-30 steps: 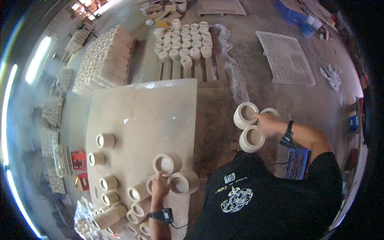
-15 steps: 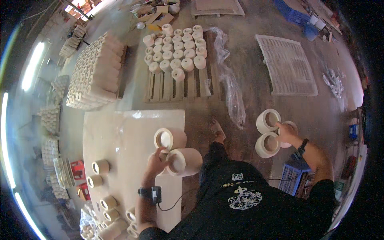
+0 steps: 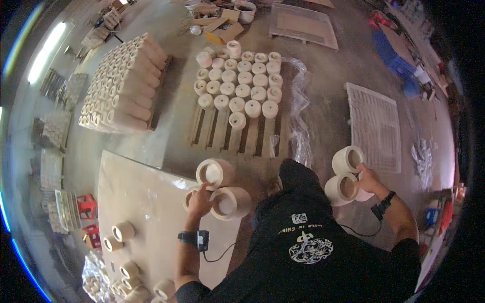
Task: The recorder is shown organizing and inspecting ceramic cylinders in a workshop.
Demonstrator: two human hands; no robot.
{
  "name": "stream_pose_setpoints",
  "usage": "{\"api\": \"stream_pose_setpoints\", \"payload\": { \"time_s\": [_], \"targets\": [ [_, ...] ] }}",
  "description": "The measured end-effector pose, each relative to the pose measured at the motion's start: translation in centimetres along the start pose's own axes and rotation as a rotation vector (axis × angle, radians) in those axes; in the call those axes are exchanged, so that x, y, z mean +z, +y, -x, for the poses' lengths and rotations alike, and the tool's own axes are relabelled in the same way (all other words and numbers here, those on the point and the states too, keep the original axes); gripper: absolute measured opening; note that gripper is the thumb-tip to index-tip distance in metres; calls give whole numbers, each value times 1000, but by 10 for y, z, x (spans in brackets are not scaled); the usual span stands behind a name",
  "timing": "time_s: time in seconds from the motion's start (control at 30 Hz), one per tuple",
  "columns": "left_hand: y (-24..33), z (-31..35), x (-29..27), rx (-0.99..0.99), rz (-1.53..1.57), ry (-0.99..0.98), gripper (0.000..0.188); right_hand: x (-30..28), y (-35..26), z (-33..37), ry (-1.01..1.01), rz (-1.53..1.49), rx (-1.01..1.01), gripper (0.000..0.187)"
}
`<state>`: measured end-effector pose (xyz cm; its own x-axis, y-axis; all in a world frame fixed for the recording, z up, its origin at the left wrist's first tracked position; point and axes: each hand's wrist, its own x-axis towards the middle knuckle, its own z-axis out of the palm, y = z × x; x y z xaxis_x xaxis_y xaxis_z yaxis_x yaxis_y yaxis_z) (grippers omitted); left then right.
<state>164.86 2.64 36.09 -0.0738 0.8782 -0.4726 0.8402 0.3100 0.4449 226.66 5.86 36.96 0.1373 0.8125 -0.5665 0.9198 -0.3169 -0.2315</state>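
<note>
My left hand (image 3: 201,200) is closed on a cluster of thick-walled, cream cylindrical pots: an upper pot (image 3: 216,172), a lower pot (image 3: 230,203) and a third one partly behind my fingers. They hang over the right edge of the pale table (image 3: 151,187). Off to the right, my right hand (image 3: 370,183) pinches a similar cluster by the rims. Its upper pot (image 3: 347,160) and lower pot (image 3: 341,189) show well, while the hand covers much of a third. All these pots have their round openings toward the view.
Ahead stands a wooden pallet (image 3: 222,132) bearing rows of similar pots (image 3: 245,78). A tall stack of pots (image 3: 118,88) is at its left. Crumpled plastic wrap (image 3: 299,111) lies along its right side, and a slatted pallet (image 3: 374,126) is farther right. Loose pots (image 3: 123,231) sit on the table.
My view has shifted and tilted, and the pallet of pots now appears lower and more to the right. Both hands keep their clusters. The third pot in my left hand shows more.
</note>
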Motion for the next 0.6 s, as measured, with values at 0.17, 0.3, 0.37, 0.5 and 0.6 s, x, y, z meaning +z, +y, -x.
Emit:
{"api": "stream_pose_setpoints", "payload": {
  "time_s": [0.17, 0.3, 0.37, 0.5, 0.6],
  "targets": [
    [-4, -38, -31, -139, 19, 5, 64, -52, -55, -92, 2, -24, -118, 67],
    [3, -62, -57, -316, 36, 32, 65, -88, -103, -173, 11, -16, -197, 66],
    [-3, -55, -69, -382, 23, 25, 65, -101, -130, -197, -10, -31, -222, 65],
    [-22, -59, -91, -424, 187, 131, 66, -131, -200, -264, -34, 44, -348, 68],
    [-30, -57, -117, -464, 375, 184, 69, -151, -259, -293, -60, 105, -365, 70]
  ]
}}
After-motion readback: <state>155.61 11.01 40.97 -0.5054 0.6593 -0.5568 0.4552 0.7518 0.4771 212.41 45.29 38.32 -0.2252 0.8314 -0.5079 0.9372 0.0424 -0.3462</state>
